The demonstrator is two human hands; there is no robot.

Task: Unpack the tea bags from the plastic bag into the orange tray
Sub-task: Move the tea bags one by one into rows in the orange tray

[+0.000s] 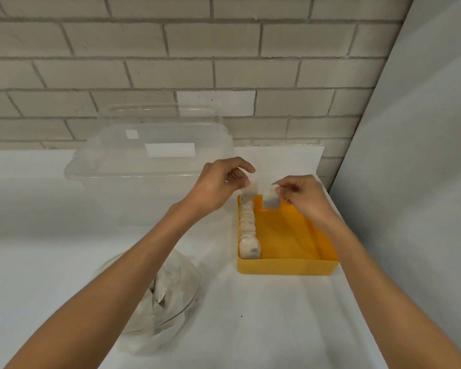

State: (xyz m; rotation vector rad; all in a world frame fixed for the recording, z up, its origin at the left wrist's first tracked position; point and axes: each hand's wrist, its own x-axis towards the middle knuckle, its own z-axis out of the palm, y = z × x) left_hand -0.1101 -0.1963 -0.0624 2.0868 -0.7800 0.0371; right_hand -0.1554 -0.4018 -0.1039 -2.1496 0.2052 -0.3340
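While both hover over the far end of the orange tray (288, 267) | left hand (218, 182) pinches a tea bag (248, 194) above the near-far row (246, 227) | right hand (301, 195) pinches another, just right.

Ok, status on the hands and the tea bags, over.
Left hand pinches one tea bag, right hand a second tea bag, both over tray far end. Row along its left wall. Plastic bag holds more. Nothing blocking.

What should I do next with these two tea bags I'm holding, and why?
Probably lower the left tea bag, in your left hand, into the far end of the row along the left wall of the orange tray; it hangs above that end. The right tea bag, in your right hand, can wait.
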